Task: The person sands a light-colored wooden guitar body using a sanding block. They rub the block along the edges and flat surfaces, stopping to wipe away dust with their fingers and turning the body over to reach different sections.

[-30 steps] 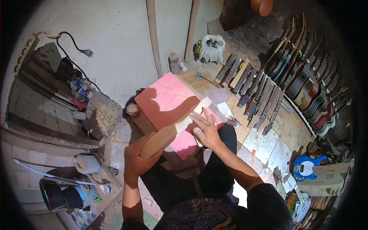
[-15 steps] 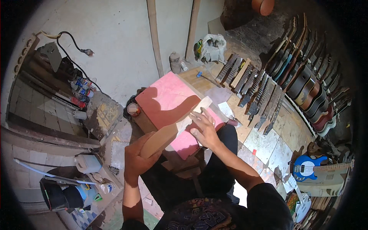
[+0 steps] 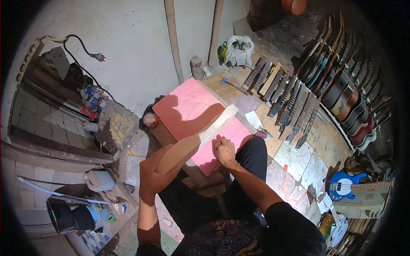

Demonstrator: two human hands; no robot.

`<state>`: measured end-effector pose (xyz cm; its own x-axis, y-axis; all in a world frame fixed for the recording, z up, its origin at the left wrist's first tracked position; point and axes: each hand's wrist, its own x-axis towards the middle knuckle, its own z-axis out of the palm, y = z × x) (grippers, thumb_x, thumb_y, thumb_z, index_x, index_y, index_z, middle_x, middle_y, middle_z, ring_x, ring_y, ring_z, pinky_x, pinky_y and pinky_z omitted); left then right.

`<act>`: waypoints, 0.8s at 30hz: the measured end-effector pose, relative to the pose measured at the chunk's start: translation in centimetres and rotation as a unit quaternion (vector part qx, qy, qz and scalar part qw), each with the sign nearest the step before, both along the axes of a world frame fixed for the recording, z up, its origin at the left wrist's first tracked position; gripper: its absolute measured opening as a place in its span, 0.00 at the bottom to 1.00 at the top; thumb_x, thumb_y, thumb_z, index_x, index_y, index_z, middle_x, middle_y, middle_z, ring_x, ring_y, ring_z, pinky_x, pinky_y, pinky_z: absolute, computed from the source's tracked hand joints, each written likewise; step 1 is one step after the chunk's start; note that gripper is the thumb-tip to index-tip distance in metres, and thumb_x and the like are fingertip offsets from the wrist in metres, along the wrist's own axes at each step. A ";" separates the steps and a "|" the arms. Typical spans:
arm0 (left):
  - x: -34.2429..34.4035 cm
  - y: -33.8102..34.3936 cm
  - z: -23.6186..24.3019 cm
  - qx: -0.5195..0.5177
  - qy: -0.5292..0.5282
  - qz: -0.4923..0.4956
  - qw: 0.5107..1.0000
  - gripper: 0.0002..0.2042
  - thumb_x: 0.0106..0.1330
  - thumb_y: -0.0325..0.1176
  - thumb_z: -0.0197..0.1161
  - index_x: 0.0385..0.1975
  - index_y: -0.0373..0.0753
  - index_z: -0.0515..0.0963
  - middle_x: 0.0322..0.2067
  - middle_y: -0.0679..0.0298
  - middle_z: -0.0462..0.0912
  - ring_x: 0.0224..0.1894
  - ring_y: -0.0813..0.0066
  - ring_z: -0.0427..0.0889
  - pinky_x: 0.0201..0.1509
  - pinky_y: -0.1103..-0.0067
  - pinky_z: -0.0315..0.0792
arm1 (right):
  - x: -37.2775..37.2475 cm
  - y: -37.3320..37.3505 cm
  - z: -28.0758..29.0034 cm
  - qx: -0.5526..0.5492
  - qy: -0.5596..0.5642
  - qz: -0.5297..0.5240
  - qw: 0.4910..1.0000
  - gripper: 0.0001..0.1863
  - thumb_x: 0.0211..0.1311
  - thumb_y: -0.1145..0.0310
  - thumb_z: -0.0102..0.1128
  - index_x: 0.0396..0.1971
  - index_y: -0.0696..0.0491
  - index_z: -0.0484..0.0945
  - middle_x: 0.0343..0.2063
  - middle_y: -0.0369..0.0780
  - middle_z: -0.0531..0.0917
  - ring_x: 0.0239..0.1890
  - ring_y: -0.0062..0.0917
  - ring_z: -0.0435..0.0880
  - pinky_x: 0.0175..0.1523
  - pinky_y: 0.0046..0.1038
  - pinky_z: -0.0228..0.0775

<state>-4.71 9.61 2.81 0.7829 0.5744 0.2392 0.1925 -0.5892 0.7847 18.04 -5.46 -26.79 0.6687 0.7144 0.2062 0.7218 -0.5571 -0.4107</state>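
A second ago my right hand lay spread on the upper part of the wooden guitar neck, fingers up near its pale end. Now it has slid down and off to the side, resting curled on the pink board just beside the neck's lower edge. With that hand out of the way, the neck's pale sunlit end shows in full, where before my fingers covered part of it. My left hand has turned the neck a little: its thick brown end now points more steeply toward me, and the far end lies higher across the pink board.
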 end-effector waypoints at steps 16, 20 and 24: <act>-0.7 1.2 -0.4 0.001 -0.011 0.003 1.000 0.31 0.56 0.40 0.79 0.60 0.34 0.81 0.50 0.49 0.90 0.52 0.61 0.90 0.59 0.67 0.81 | 2.4 -0.5 4.8 0.333 0.724 -0.091 0.598 0.19 0.73 0.57 0.56 0.47 0.59 0.81 0.41 0.45 0.87 0.40 0.32 0.86 0.48 0.34 0.81; -0.7 1.1 -0.2 0.004 -0.007 -0.009 1.000 0.31 0.56 0.39 0.78 0.60 0.34 0.81 0.50 0.49 0.90 0.52 0.61 0.90 0.59 0.67 0.80 | 3.4 -2.0 9.7 0.380 0.781 -0.124 0.480 0.26 0.74 0.51 0.47 0.51 0.60 0.79 0.46 0.47 0.87 0.45 0.37 0.87 0.53 0.39 0.81; -1.0 1.1 -0.4 -0.009 0.008 -0.017 1.000 0.31 0.55 0.36 0.77 0.60 0.34 0.81 0.51 0.49 0.90 0.53 0.59 0.90 0.60 0.67 0.80 | 3.9 -3.1 12.5 0.385 0.780 -0.096 0.485 0.20 0.70 0.53 0.57 0.47 0.55 0.76 0.42 0.42 0.84 0.40 0.34 0.85 0.50 0.40 0.82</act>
<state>-5.70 10.76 2.38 0.8056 0.5515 0.2165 0.1849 -0.5812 0.7925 21.89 -8.54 -14.32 0.4791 0.7212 -0.5003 -0.8350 0.1986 -0.5132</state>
